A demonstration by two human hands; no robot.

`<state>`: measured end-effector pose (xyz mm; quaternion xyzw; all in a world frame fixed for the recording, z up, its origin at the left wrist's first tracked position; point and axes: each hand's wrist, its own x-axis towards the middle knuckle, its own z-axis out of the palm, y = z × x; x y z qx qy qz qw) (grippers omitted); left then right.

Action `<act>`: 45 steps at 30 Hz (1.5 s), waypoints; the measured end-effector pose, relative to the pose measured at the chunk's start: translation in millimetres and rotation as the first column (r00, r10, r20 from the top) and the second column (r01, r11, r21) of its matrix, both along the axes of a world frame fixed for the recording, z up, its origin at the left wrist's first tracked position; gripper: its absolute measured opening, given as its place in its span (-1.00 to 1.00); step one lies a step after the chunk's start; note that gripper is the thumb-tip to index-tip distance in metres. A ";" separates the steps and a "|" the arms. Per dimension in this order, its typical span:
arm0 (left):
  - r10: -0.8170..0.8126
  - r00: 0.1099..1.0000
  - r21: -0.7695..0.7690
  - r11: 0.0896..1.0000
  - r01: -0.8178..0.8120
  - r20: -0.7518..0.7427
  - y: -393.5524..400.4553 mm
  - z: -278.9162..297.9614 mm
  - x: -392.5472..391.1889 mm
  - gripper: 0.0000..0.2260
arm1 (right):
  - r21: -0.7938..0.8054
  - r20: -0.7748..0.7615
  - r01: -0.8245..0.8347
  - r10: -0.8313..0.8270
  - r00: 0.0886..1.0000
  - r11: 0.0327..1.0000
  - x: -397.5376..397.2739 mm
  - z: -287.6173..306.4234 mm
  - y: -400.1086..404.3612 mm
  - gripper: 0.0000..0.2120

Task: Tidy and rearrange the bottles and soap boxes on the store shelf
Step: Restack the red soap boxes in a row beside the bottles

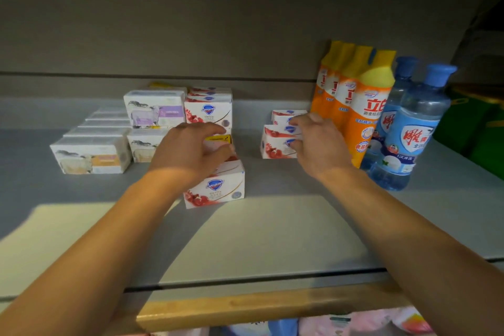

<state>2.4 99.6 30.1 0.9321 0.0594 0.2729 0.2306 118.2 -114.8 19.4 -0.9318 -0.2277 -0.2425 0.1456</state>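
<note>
1 head view looks forward and down, close over the shelf [272, 232].

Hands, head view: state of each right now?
Left hand: fingers curled round a white soap box in the middle stack.
Right hand: fingers curled on the pomegranate soap boxes beside the orange bottles.

My left hand [191, 148] grips soap box [218, 142] above front red-white box [218, 185]. My right hand [316, 142] pinches stacked soap boxes [278, 142] beside orange bottles [354, 106]. Blue bottles [406, 133] at right, grey shelf [272, 226] under all.
</note>
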 end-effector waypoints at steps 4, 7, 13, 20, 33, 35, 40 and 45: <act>0.025 1.000 0.107 0.994 -0.024 -0.007 4.5 -15.1 -0.9 -0.69 | -0.107 -0.094 -0.009 -0.001 0.996 0.994 14.9 -23.2 12.4 -0.52; 0.019 0.999 0.184 0.983 -0.027 0.044 4.0 -24.2 0.9 -0.71 | -0.121 0.003 0.020 -0.020 1.000 0.993 18.6 -28.1 15.5 -0.54; 0.037 0.993 0.176 0.983 -0.057 0.116 3.1 -30.9 1.5 -0.65 | -0.212 0.055 -0.115 0.129 0.990 0.970 2.5 -43.6 20.8 -0.49; 0.057 0.989 0.165 0.983 -0.080 0.137 2.6 -33.8 3.4 -0.63 | -0.202 -0.060 -0.102 0.092 0.994 0.974 27.6 -47.7 16.2 -0.35; 0.055 0.981 0.132 0.988 -0.080 0.187 3.9 -36.9 5.7 -0.62 | -0.014 -0.092 0.067 -0.068 0.993 0.998 85.0 -46.9 37.5 -0.40; 0.054 0.980 0.124 0.989 -0.079 0.192 3.6 -36.4 6.0 -0.57 | -0.045 -0.008 0.099 -0.099 0.995 0.994 88.4 -48.5 34.9 -0.43; 0.075 0.976 0.134 0.986 -0.104 0.203 2.7 -36.4 5.7 -0.70 | -0.073 0.061 0.129 -0.125 0.990 0.989 100.4 -47.3 39.2 -0.47; 0.071 0.977 0.118 0.988 -0.096 0.200 3.1 -36.3 5.4 -0.70 | -0.029 0.045 0.165 -0.163 0.986 0.986 110.4 -50.2 48.1 -0.43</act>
